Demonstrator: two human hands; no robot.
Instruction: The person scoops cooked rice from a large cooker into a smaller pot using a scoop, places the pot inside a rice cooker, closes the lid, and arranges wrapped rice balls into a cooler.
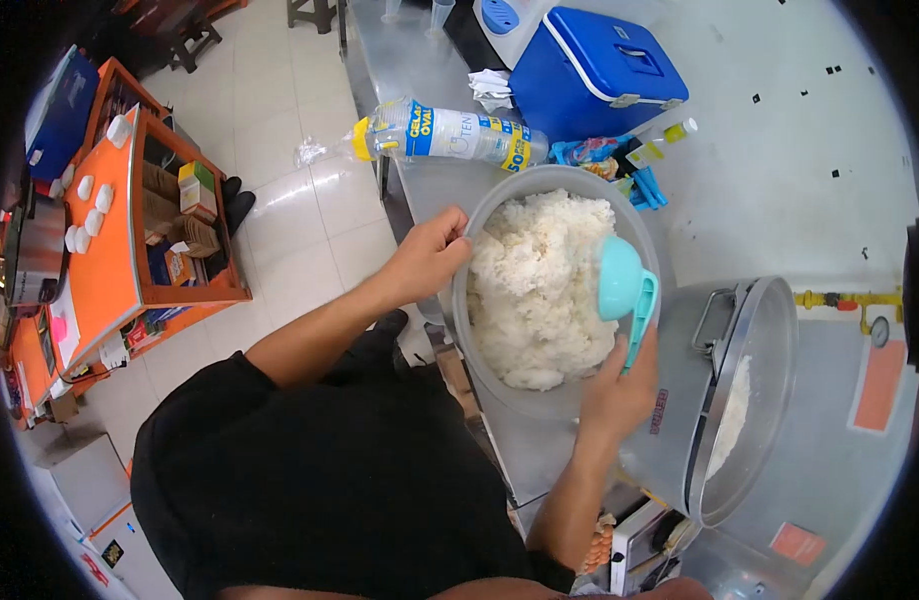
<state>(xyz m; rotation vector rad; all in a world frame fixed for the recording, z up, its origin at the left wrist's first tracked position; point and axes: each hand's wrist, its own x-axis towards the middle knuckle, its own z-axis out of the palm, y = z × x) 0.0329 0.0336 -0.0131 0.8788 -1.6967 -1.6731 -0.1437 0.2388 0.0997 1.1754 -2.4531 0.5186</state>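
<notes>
Left hand (435, 258) curls against the bowl (461, 320) of rice (540, 290); right hand (620, 398) grips a scoop (622, 280). Beyond that hand, a pot (680, 370) holds something white.

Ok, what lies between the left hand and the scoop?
White, rice-like food in the round tub, as the head view shows. The left hand is at the tub's rim; the right hand holds the scoop.
</notes>
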